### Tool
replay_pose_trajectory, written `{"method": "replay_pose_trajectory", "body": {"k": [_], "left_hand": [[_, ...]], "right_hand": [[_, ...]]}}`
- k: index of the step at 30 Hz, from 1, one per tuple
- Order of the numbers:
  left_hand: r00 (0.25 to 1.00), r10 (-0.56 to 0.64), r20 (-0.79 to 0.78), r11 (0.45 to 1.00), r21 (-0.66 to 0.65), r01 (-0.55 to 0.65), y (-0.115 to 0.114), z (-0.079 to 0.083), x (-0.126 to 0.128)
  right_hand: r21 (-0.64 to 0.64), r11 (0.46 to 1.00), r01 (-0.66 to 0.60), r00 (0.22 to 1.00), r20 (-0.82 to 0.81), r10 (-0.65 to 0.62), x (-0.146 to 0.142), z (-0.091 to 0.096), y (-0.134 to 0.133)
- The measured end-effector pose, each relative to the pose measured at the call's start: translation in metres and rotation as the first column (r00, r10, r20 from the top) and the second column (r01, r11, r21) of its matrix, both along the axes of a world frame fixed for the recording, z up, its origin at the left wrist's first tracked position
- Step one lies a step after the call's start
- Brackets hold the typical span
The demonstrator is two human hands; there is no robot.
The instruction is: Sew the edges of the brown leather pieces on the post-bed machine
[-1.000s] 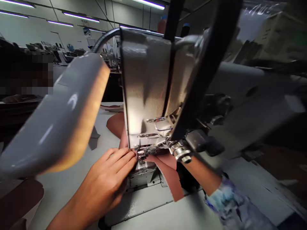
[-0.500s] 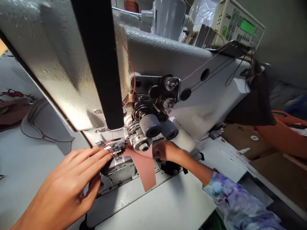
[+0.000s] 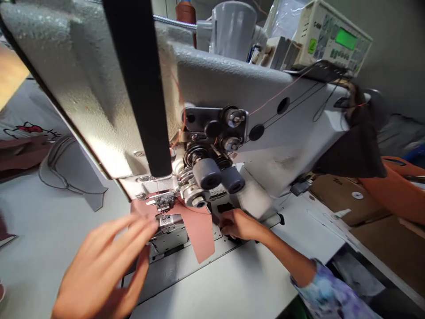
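Observation:
A pink flat piece [image 3: 199, 237], which looks like leather or fabric, lies under the presser foot [image 3: 163, 206] of a sewing machine [image 3: 212, 75]. One strip of it hangs toward me over the machine bed. My left hand [image 3: 106, 261] is just in front of the foot, fingers stretched out and slightly blurred; its fingertips are near the pink piece, and I cannot tell if they touch it. My right hand [image 3: 239, 224] is on the right of the bed, a little apart from the strip, with its fingers curled. Whatever these fingers hold, if anything, is hidden.
Grey stitched pieces [image 3: 71, 168] lie on the white table at left. Orange-handled scissors [image 3: 395, 186] and brown cardboard [image 3: 332, 195] are at right. A control box [image 3: 335, 40] with a green display and a brown thread spool [image 3: 186, 13] are up behind the machine.
My left hand has drawn back from the presser foot toward me, uncovering more of the pink piece. My right hand has shifted slightly right and nearer, away from the strip.

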State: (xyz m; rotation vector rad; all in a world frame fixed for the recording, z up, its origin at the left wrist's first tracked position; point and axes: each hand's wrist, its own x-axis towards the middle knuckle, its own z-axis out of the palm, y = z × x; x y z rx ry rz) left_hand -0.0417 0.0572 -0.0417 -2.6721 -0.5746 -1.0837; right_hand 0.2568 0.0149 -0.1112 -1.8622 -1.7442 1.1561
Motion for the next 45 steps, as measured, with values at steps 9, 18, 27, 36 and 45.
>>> {"method": "replay_pose_trajectory", "body": {"k": [9, 18, 27, 36, 45], "left_hand": [[0.930, 0.045, 0.364, 0.660, -0.710, 0.246, -0.060, -0.043, 0.039], [0.886, 0.121, 0.449, 0.685, -0.683, 0.253, -0.044, -0.035, 0.015], [0.899, 0.091, 0.429, 0.656, -0.705, 0.270, -0.037, -0.036, 0.000], [0.847, 0.174, 0.502, 0.651, -0.704, 0.284, -0.041, -0.029, 0.002], [0.816, 0.211, 0.538, 0.683, -0.678, 0.271, -0.035, -0.018, 0.007]], "right_hand": [[-0.145, 0.988, -0.050, 0.645, -0.760, -0.079, -0.083, 0.014, -0.033], [-0.096, 0.992, -0.078, 0.464, -0.885, -0.049, -0.115, 0.020, -0.022], [-0.059, 0.997, -0.057, 0.488, -0.872, -0.023, -0.125, 0.019, -0.023], [0.041, 0.999, 0.020, 0.594, -0.804, 0.021, -0.130, 0.011, -0.025], [0.651, 0.717, 0.251, 0.914, -0.403, 0.045, -0.134, 0.049, -0.016]]}}
